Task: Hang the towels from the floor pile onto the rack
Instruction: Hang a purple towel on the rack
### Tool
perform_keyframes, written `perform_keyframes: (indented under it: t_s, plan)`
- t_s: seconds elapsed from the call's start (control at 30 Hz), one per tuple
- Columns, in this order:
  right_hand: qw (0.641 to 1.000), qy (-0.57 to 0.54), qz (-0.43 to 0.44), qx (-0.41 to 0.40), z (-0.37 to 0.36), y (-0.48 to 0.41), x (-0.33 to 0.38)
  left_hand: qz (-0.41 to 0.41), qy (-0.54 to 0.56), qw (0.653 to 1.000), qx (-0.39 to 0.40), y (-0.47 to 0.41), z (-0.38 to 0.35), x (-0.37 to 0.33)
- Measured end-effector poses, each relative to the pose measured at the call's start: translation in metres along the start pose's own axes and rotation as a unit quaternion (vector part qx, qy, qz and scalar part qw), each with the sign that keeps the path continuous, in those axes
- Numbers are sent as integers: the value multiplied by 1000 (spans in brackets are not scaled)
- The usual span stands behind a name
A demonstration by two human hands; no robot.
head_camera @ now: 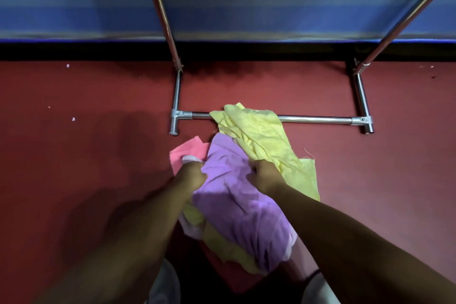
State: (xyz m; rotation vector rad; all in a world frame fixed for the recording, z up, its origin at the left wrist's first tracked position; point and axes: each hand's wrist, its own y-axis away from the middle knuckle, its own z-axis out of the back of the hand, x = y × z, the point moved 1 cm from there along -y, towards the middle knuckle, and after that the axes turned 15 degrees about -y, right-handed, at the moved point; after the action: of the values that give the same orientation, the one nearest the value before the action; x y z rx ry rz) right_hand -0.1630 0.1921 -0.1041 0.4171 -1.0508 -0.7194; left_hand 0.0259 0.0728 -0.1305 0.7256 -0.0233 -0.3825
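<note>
Left grip (191,175), right grip (267,175) clutch purple towel (237,200); yellow towel (259,136) just beyond.

Gripping the purple towel (237,205) with left hand (191,176) and right hand (266,176), fingers (252,173) bunched into the cloth. Just beyond the fingers, yellow towel (256,136) lying across the bottom bar of the rack (318,120). Beside the left fingers, pink towel (186,150) on the red floor (74,155).

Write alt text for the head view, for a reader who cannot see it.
A person's left hand and right hand grip a purple towel atop a floor pile of yellow and pink towels. One yellow towel lies over the metal rack's low crossbar.
</note>
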Motion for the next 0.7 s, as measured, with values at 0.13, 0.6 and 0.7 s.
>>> perform_keyframes:
  t_s: [0.13,0.6,0.7]
  plan:
    - [999,-42,13,-12,33,10,32,-43,91,993,-68,14,45,-12]
    - [944,-187,267,-58,158,201,194,-279,312,893,-163,221,248,-83]
    - [921,-237,298,-82,174,250,215,-319,323,870,-192,272,278,-89]
